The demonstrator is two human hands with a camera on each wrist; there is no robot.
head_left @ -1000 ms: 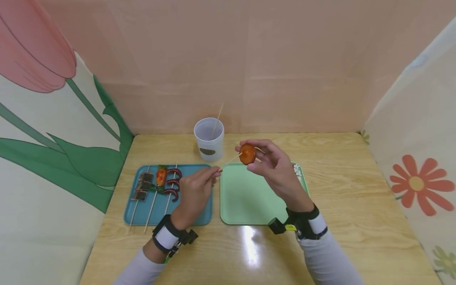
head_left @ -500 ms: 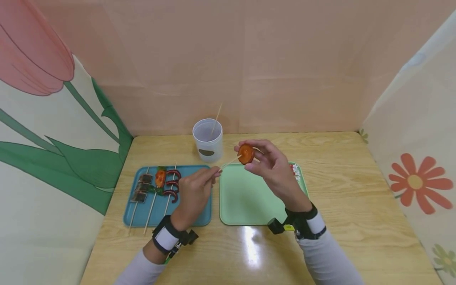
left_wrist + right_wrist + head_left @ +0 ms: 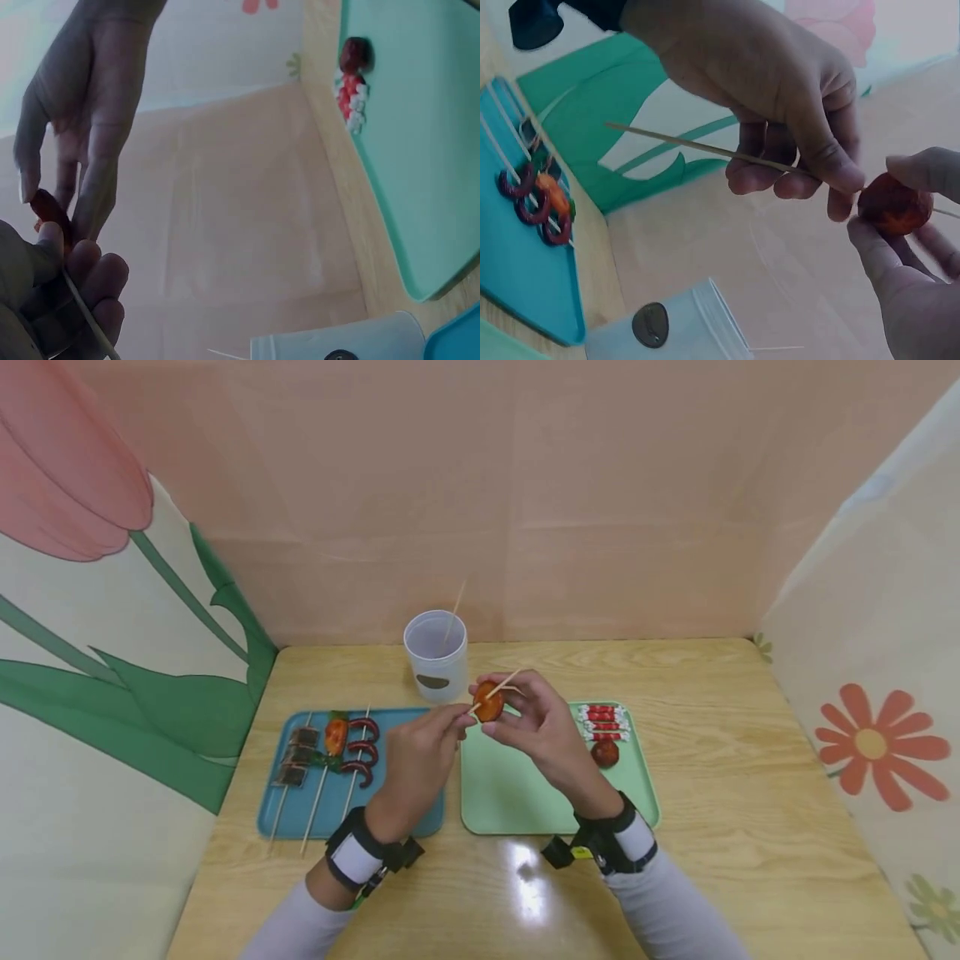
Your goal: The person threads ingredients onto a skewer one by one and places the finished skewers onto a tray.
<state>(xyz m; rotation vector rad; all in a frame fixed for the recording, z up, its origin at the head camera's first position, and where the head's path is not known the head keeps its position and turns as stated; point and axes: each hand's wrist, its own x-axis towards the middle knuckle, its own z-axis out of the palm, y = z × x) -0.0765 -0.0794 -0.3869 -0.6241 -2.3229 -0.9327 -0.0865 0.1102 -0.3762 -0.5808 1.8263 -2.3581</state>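
In the head view, an orange-brown mushroom cap (image 3: 488, 701) is threaded on a thin wooden skewer (image 3: 506, 682); the skewer's tip sticks out beyond it. My right hand (image 3: 538, 731) grips the cap by its edges between thumb and fingers. Close beside the cap, my left hand (image 3: 416, 762) pinches the skewer. A star-shaped mark shows on the mushroom cap (image 3: 895, 204) in the right wrist view, where the long rear of the skewer (image 3: 675, 140) runs out behind my left fingers. Both hands are above the green tray (image 3: 510, 797) and the gap beside it.
Several red-and-white wrapped sticks (image 3: 603, 723) and another round brown piece (image 3: 604, 753) lie on the green tray. The blue tray (image 3: 431, 818) at left holds three loaded skewers, one with curled red tentacle-like pieces (image 3: 363, 750). Behind stands a white cup (image 3: 437, 672) with a skewer.
My right hand has moved left and slightly down with the mushroom cap, toward my left hand. The skewer's tip now protrudes past the cap. The items on the green tray's right have come into view.
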